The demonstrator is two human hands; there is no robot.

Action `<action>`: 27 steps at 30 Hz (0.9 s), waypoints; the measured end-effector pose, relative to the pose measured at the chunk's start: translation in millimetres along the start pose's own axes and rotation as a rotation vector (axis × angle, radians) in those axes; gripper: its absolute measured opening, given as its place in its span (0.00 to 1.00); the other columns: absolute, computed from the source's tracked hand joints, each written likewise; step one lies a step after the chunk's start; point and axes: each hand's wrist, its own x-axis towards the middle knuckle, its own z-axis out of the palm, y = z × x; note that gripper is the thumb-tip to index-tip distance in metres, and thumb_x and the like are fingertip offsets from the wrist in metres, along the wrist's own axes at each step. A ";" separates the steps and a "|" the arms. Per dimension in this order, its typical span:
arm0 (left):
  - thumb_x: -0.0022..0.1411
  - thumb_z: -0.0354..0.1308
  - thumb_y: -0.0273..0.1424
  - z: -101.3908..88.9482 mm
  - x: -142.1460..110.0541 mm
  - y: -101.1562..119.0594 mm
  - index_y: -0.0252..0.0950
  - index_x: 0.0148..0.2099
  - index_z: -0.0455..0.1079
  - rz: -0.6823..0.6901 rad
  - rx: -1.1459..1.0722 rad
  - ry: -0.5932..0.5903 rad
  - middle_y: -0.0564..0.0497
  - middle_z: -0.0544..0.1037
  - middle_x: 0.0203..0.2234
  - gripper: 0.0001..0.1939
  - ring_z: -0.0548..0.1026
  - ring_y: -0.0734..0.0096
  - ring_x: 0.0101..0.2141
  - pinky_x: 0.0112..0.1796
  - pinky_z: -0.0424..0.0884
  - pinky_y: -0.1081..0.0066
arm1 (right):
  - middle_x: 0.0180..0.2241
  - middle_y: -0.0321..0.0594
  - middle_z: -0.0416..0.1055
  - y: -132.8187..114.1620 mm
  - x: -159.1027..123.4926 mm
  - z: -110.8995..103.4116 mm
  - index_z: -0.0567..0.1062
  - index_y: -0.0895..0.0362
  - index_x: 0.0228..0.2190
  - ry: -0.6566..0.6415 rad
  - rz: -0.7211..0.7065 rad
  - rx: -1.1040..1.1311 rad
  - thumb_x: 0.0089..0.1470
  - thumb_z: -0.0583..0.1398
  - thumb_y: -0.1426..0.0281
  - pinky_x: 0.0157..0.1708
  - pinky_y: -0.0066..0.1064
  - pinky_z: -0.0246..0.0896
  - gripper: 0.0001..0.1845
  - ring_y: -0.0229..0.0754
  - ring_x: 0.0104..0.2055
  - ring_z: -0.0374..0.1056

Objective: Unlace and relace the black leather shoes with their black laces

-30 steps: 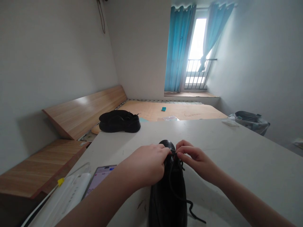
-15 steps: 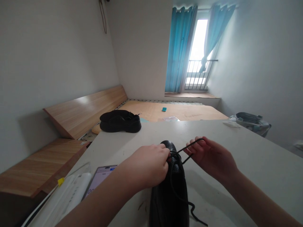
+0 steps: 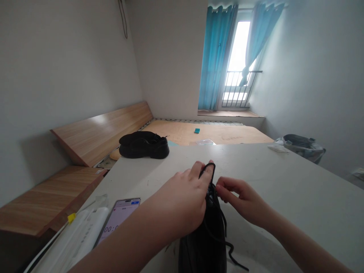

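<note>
A black leather lace-up shoe (image 3: 202, 252) lies on the white table (image 3: 287, 189) in front of me, its far end hidden behind my hands. My left hand (image 3: 182, 201) grips a raised loop of black shoelace (image 3: 208, 166) above the shoe. Close to the lacing on the right, my right hand (image 3: 239, 199) has its fingers curled, and its fingertips almost reach the lace. Whether they pinch it is hard to see. A loose lace end (image 3: 234, 254) trails on the table near the shoe's near end.
A smartphone (image 3: 118, 220) showing a timer and a white power strip (image 3: 85, 231) with a yellow tag lie at the table's left. A second black shoe (image 3: 143, 146) lies beyond the table's far edge. Wooden boards line the left wall.
My left hand has risen off the shoe, lifting a lace loop upward. My right hand has moved back left toward the lacing, and the lace no longer crosses its fingers.
</note>
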 end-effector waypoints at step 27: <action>0.62 0.48 0.31 -21.5 -5.2 7.3 0.47 0.55 0.68 -0.079 -0.266 0.349 0.56 0.77 0.24 0.20 0.72 0.66 0.24 0.26 0.58 0.69 | 0.36 0.37 0.64 12.7 4.8 6.7 0.73 0.52 0.31 0.006 0.064 0.482 0.54 0.59 0.66 0.49 0.36 0.56 0.04 0.44 0.44 0.60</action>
